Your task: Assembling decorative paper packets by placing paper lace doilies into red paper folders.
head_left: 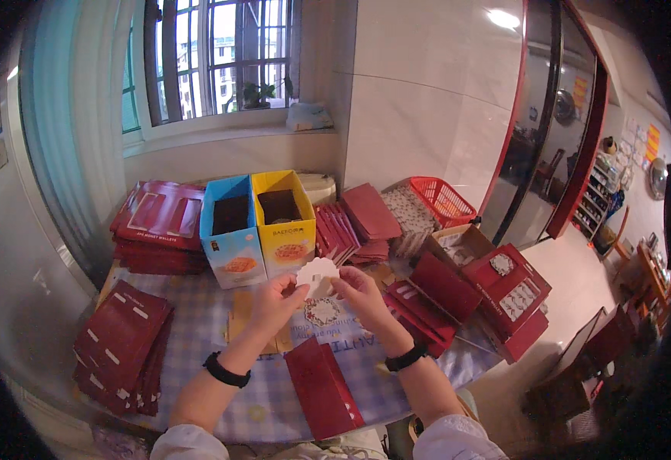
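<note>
A white card with a scalloped edge [317, 274] is held up over the table between my two hands. My left hand [280, 300] pinches its left side, and my right hand [357, 294] grips its right side. A small mark or slot shows in the card's middle, too small to make out. Just below it lies a similar card with a printed floral wreath [322, 312], partly covering the cloth's lettering. Nearer to me, between my forearms, a dark red paper wallet [322, 389] rests on the checked tablecloth [236, 399].
Stacks of dark red wallets [121, 337] lie at left, with more [159, 211] behind. Blue [234, 257] and yellow [288, 249] open boxes stand at the back. At right are an open cardboard box [458, 247], a red basket [444, 199] and further red wallets [516, 295] near the table edge.
</note>
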`<state>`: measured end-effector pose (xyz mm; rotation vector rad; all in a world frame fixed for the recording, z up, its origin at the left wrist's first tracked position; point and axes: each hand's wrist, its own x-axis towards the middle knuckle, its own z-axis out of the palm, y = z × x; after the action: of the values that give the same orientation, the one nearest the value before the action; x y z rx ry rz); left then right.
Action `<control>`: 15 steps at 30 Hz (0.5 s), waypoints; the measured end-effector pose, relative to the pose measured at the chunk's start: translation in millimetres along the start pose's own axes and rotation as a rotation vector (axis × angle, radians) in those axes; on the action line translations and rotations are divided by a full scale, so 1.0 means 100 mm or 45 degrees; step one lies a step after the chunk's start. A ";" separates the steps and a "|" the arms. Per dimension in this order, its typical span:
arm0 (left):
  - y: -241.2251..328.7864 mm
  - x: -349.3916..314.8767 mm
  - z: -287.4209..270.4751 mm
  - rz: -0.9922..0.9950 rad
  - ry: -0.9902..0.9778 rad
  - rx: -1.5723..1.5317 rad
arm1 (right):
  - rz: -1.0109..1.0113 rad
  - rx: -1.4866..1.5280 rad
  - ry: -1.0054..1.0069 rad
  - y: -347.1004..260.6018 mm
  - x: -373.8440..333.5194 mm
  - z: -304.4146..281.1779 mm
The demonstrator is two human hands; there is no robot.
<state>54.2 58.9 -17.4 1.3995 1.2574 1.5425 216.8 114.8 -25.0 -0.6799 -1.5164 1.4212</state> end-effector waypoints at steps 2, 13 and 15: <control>0.04 -0.02 0.00 0.287 0.067 0.402 | 0.034 -0.003 -0.025 0.09 0.03 -0.03; 0.39 -0.22 -0.03 0.707 -0.262 0.445 | 0.094 0.881 -0.354 0.12 -0.01 -0.11; 0.41 -0.17 -0.06 0.604 -0.313 0.209 | 0.212 1.101 -0.573 0.11 -0.04 -0.12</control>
<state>55.8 29.9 17.0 2.0361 0.9617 1.5246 226.9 118.5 -37.2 0.0601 -0.9889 2.2382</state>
